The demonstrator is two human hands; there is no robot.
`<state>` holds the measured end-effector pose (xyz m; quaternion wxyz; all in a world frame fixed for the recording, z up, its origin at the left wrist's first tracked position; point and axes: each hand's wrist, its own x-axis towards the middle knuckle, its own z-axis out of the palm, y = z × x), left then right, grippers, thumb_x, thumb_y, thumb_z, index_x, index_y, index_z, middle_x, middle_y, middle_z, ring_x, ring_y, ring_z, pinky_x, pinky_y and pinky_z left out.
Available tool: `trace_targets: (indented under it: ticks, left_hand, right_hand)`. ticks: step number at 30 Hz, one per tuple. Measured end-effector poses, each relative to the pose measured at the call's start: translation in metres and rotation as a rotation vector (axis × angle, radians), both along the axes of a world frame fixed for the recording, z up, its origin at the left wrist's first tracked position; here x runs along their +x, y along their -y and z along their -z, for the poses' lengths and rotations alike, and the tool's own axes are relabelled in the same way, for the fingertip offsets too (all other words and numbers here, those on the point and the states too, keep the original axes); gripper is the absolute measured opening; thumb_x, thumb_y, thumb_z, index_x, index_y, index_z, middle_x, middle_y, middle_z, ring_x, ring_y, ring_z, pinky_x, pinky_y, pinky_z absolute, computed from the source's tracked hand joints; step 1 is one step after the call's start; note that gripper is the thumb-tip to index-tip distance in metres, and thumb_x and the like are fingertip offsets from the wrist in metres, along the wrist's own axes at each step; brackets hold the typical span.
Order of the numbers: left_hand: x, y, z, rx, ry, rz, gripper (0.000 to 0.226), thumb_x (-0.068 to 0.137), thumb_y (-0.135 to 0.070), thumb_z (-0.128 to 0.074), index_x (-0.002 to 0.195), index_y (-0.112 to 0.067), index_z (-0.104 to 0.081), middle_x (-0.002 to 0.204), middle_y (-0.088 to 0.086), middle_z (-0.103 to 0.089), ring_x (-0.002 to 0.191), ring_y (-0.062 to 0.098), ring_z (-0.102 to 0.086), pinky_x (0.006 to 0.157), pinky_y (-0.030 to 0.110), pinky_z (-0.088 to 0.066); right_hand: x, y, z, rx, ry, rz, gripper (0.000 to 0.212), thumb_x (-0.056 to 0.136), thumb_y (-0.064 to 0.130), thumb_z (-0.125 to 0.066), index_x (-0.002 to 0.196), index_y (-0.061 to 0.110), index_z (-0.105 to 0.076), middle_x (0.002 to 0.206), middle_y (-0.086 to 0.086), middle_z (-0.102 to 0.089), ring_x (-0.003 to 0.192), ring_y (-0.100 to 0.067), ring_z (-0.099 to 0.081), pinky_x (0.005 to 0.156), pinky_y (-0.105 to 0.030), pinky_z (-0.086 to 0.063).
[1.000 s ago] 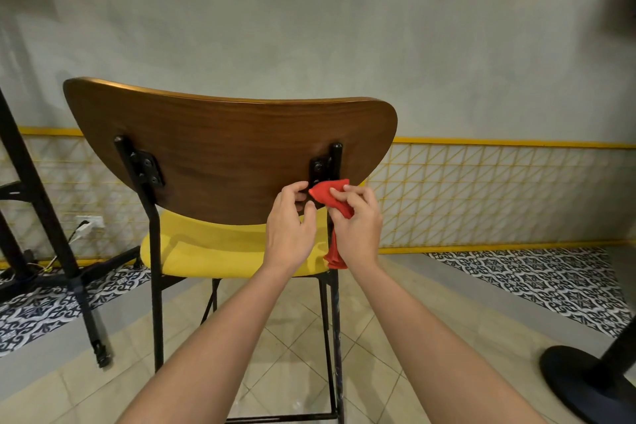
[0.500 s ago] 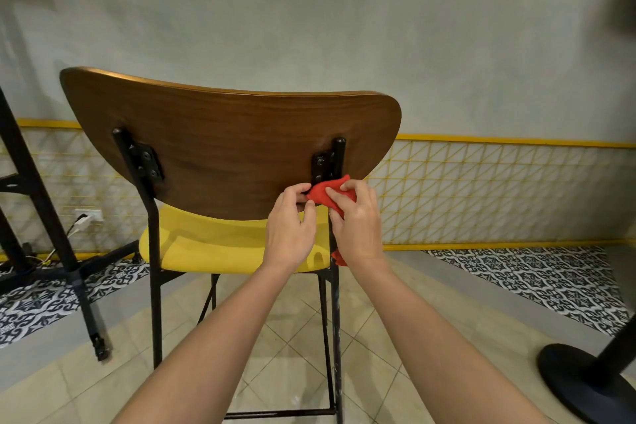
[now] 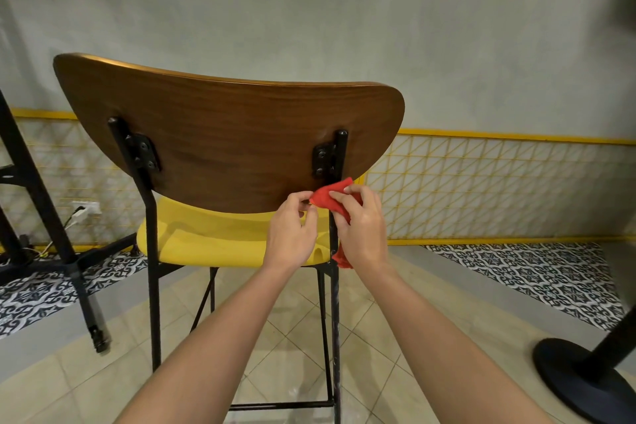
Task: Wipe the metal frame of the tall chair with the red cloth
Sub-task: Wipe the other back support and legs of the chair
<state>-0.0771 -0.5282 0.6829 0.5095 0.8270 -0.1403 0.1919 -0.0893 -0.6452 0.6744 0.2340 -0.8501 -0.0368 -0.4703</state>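
The cloth [image 3: 330, 195] is wrapped against the right rear upright [image 3: 340, 155] of the chair [image 3: 234, 141], just below the backrest's lower edge. The right hand [image 3: 361, 229] grips the cloth around that post, and a tail of it hangs beneath the palm. The left hand [image 3: 292, 232] pinches the cloth's left corner between thumb and forefinger.

The work looks to be in progress on this one post. Nothing shows whether any other metal is already wiped. The left upright [image 3: 151, 251], the legs below the seat [image 3: 206, 237] and the low crossbar [image 3: 275, 404] probably remain.

The count is one chair, one cloth, two hands, two rear uprights, two bolted brackets [image 3: 321, 160] and one crossbar in view.
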Motion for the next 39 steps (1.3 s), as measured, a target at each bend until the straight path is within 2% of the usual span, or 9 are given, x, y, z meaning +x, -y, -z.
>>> trace_targets:
  ticks: [5, 11, 15, 17, 21, 25, 30, 34, 39]
  left_hand:
    - [0.003, 0.001, 0.004, -0.01, -0.016, -0.004, 0.028, 0.098, -0.024, -0.045, 0.124, -0.018, -0.053, 0.104, -0.007, -0.059, 0.096, 0.008, -0.052, 0.082, 0.021, -0.041]
    - [0.004, 0.0, 0.009, -0.002, -0.052, -0.003, 0.03, 0.098, -0.024, -0.044, 0.126, -0.02, -0.052, 0.107, -0.004, -0.06, 0.104, 0.013, -0.055, 0.085, 0.024, -0.043]
    - [0.003, 0.001, 0.005, -0.004, -0.047, 0.012, 0.031, 0.097, -0.024, -0.044, 0.127, -0.019, -0.053, 0.101, -0.008, -0.057, 0.103, 0.014, -0.055, 0.083, 0.022, -0.04]
    - [0.003, 0.002, 0.004, -0.014, -0.047, 0.019, 0.031, 0.098, -0.023, -0.044, 0.127, -0.018, -0.053, 0.101, -0.007, -0.057, 0.103, 0.015, -0.055, 0.082, 0.022, -0.039]
    - [0.003, 0.004, 0.002, -0.023, -0.045, 0.028, 0.031, 0.098, -0.022, -0.043, 0.128, -0.017, -0.052, 0.107, -0.003, -0.059, 0.103, 0.013, -0.055, 0.082, 0.021, -0.039]
    - [0.005, 0.005, 0.003, -0.025, -0.039, 0.022, 0.031, 0.098, -0.023, -0.044, 0.127, -0.018, -0.053, 0.109, -0.002, -0.06, 0.1, 0.012, -0.054, 0.082, 0.02, -0.038]
    - [0.009, 0.004, 0.009, -0.004, -0.053, 0.014, 0.03, 0.098, -0.024, -0.044, 0.126, -0.019, -0.054, 0.104, -0.006, -0.058, 0.095, 0.011, -0.054, 0.081, 0.023, -0.04]
    - [0.014, 0.005, 0.018, 0.006, -0.072, 0.011, 0.029, 0.098, -0.024, -0.043, 0.124, -0.018, -0.054, 0.107, -0.005, -0.059, 0.093, 0.009, -0.054, 0.078, 0.022, -0.039]
    - [0.019, 0.006, 0.031, 0.007, -0.107, 0.01, 0.028, 0.098, -0.023, -0.043, 0.123, -0.018, -0.055, 0.11, -0.001, -0.061, 0.089, 0.009, -0.053, 0.075, 0.021, -0.039]
  right_hand:
    - [0.006, 0.0, 0.005, 0.047, -0.03, -0.046, 0.028, 0.079, 0.004, -0.069, 0.106, 0.012, -0.071, 0.108, -0.006, -0.057, 0.104, -0.022, -0.054, 0.083, -0.023, -0.043]
    - [0.008, 0.009, 0.027, 0.11, -0.187, -0.096, 0.028, 0.081, -0.001, -0.064, 0.105, 0.011, -0.069, 0.108, -0.003, -0.057, 0.104, -0.02, -0.055, 0.09, -0.031, -0.049]
    - [0.002, 0.011, 0.019, 0.259, -0.142, -0.169, 0.025, 0.085, 0.002, -0.059, 0.107, 0.012, -0.063, 0.105, 0.003, -0.053, 0.099, -0.008, -0.049, 0.085, -0.004, -0.035]
    - [0.002, 0.012, 0.01, 0.368, -0.064, -0.163, 0.023, 0.085, 0.004, -0.059, 0.107, 0.011, -0.061, 0.104, 0.002, -0.053, 0.096, -0.003, -0.047, 0.082, 0.0, -0.032]
    - [0.008, 0.009, -0.008, 0.498, 0.01, -0.168, 0.021, 0.088, 0.011, -0.059, 0.108, 0.013, -0.059, 0.105, -0.001, -0.056, 0.094, -0.004, -0.049, 0.079, -0.004, -0.036]
    - [0.016, 0.0, -0.008, 0.591, 0.004, -0.178, 0.023, 0.091, 0.027, -0.057, 0.113, 0.022, -0.058, 0.106, 0.004, -0.06, 0.096, -0.008, -0.056, 0.08, -0.024, -0.047]
    - [0.018, -0.017, 0.01, 0.653, -0.047, -0.142, 0.035, 0.093, 0.031, -0.054, 0.125, 0.02, -0.059, 0.102, 0.006, -0.057, 0.095, -0.005, -0.053, 0.081, -0.017, -0.042]
    - [0.023, -0.022, 0.031, 0.605, -0.103, -0.06, 0.034, 0.095, 0.032, -0.05, 0.123, 0.018, -0.06, 0.104, 0.003, -0.058, 0.094, -0.006, -0.052, 0.072, -0.008, -0.036]
    - [0.028, -0.017, 0.056, 0.528, -0.219, 0.066, 0.036, 0.095, 0.037, -0.047, 0.122, 0.017, -0.06, 0.106, 0.001, -0.058, 0.099, -0.017, -0.056, 0.075, -0.023, -0.039]
